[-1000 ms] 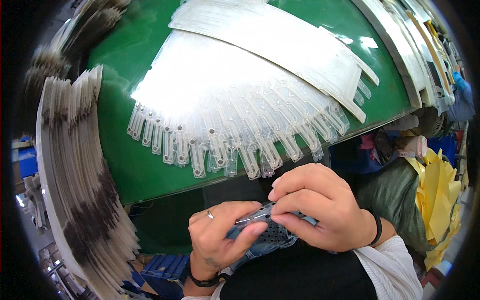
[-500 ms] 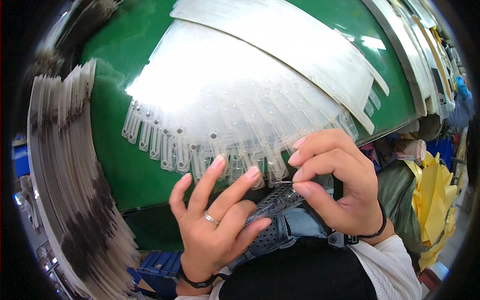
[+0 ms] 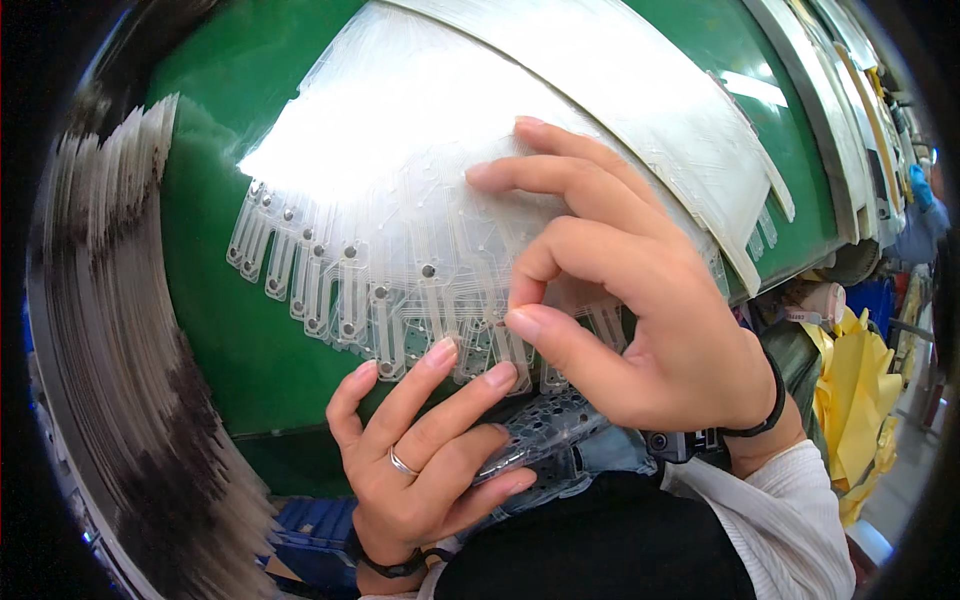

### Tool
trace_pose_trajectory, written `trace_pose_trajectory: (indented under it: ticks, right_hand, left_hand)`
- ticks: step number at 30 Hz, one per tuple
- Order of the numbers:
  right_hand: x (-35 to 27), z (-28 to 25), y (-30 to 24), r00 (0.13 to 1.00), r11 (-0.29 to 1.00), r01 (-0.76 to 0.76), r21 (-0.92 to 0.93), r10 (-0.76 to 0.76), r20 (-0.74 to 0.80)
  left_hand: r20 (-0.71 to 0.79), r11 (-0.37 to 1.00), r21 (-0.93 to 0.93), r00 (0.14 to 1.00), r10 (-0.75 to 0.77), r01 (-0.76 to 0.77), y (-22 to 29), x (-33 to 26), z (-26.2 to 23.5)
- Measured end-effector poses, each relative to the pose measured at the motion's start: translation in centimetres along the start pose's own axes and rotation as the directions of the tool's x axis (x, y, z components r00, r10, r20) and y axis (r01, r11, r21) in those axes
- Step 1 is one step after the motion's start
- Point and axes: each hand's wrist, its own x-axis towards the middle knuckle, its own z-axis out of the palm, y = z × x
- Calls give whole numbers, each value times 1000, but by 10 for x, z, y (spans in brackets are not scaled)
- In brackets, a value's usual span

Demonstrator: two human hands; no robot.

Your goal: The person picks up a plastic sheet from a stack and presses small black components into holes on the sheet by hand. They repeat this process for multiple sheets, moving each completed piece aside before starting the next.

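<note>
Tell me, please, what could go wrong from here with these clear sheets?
The left hand has its fingers over the tails of overlapping clear sheets, so it might shift them. The right hand pinches what seems a tiny piece, which could drop among the tails. The dotted film in the left hand may slip.

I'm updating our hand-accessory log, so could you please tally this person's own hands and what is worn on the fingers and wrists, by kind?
Hands: 2 (left hand, right hand)
Silver ring: 1, on the left hand
Dark wristbands: 2 (left wristband, right wristband)
Total: 5
</note>
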Motion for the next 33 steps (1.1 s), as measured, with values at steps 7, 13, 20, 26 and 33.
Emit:
trace_pose_trajectory:
  ticks: [7,13,20,26,33]
  right_hand:
    - [3,1,-6,993,996,-86,-27,87,74]
    - [4,-1,-6,991,995,-85,-52,90,95]
    - [4,1,-5,995,989,-42,-141,54,86]
    - [3,4,-5,996,992,-65,-106,71,53]
    - [4,1,-5,997,983,-43,-176,54,60]
  left_hand:
    - [16,999,29,999,44,-45,-3,-1,-1]
    - [17,998,33,998,53,-54,-3,0,-1]
    - [13,997,43,998,60,-61,-4,0,-1]
    - [22,998,43,999,47,-48,-2,0,-1]
    - [20,998,36,999,46,-47,-2,2,-1]
